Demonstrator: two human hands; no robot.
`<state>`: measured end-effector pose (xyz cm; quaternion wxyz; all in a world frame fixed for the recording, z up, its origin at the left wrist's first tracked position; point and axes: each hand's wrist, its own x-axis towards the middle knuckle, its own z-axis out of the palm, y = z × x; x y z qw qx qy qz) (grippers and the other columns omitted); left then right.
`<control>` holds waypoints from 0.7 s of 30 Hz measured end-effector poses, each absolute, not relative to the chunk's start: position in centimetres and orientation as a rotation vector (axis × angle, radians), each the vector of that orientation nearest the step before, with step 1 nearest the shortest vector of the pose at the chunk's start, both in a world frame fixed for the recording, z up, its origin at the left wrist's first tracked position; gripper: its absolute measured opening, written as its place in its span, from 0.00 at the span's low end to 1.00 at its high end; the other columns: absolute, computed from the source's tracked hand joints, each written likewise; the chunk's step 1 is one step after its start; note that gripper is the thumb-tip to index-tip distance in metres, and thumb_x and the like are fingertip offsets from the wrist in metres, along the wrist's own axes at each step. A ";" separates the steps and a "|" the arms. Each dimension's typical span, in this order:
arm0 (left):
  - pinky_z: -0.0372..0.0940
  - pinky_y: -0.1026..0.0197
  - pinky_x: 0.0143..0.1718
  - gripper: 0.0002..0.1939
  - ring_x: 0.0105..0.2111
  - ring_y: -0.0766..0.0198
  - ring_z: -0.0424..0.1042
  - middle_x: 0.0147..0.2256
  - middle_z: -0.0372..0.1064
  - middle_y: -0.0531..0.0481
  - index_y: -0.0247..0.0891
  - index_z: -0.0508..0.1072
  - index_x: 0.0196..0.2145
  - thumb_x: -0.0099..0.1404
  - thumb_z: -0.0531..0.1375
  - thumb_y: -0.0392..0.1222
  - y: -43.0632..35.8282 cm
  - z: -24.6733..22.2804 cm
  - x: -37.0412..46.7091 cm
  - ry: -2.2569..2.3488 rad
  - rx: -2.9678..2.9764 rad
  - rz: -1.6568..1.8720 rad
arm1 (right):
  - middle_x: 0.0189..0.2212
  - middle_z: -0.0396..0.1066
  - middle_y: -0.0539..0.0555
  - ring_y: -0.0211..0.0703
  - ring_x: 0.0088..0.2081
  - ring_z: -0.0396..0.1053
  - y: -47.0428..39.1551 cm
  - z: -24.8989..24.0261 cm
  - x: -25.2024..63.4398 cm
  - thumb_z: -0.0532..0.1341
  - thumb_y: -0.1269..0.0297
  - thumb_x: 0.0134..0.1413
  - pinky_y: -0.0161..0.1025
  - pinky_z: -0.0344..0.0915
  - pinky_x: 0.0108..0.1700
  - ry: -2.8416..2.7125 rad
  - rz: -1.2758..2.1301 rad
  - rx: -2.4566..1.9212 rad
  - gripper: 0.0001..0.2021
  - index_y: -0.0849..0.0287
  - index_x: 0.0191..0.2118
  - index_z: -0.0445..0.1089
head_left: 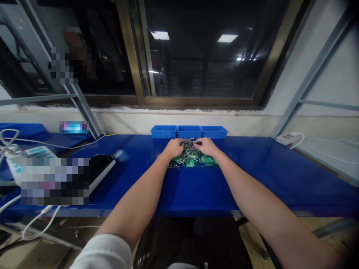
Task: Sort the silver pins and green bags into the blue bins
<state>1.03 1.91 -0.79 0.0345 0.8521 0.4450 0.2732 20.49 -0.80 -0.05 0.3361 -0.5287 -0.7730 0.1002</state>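
Note:
A heap of thin, dark and silvery metal pieces (188, 154), like small pins or screws, lies on the blue table with small green pieces (191, 163) in and around it. My left hand (174, 148) rests at the heap's left side, its fingers curled in against the metal pieces. From the right, my right hand (208, 146) reaches to the heap's upper part, with thumb and fingertips drawn together. What either hand holds is too small or hidden to make out. Three blue bins (189, 131) stand in a row just behind the heap; their contents are not visible.
The blue table (134, 179) runs along a wall under a window. At left are a dark-screened device (102, 164), white cables and a blurred item. A white power strip (290, 137) sits at the right back. Grey metal posts (304, 80) rise at both sides.

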 end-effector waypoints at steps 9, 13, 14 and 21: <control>0.59 0.59 0.50 0.19 0.46 0.57 0.68 0.45 0.71 0.47 0.41 0.74 0.43 0.57 0.50 0.35 2.5 -1.0 0.8 1.446 2.617 0.773 | 0.31 0.75 0.54 0.43 0.34 0.70 -1.1 0.1 19.7 0.59 0.66 0.47 0.37 0.63 0.38 -2.091 0.195 -1.359 0.07 0.58 0.31 0.75; 0.58 0.52 0.49 0.16 0.47 0.52 0.66 0.45 0.70 0.48 0.46 0.74 0.41 0.56 0.53 0.42 2.7 -0.6 0.3 1.647 2.542 0.617 | 0.40 0.73 0.55 0.46 0.41 0.69 -1.2 0.1 19.8 0.59 0.62 0.49 0.39 0.62 0.45 -2.095 0.227 -1.350 0.13 0.57 0.40 0.73; 0.57 0.49 0.49 0.16 0.48 0.50 0.65 0.46 0.70 0.48 0.47 0.74 0.41 0.56 0.54 0.45 2.7 -0.5 0.2 1.658 2.531 0.561 | 0.42 0.72 0.55 0.47 0.44 0.68 -1.2 0.1 19.7 0.60 0.60 0.48 0.41 0.61 0.47 -2.113 0.230 -1.345 0.15 0.57 0.43 0.73; 0.48 0.39 0.51 0.24 0.56 0.43 0.53 0.55 0.59 0.45 0.54 0.66 0.51 0.57 0.52 0.55 2.5 -0.5 0.1 1.648 2.472 0.371 | 0.45 0.70 0.55 0.53 0.50 0.63 -1.6 0.3 19.5 0.60 0.57 0.48 0.46 0.57 0.52 -2.225 0.226 -1.390 0.17 0.54 0.45 0.72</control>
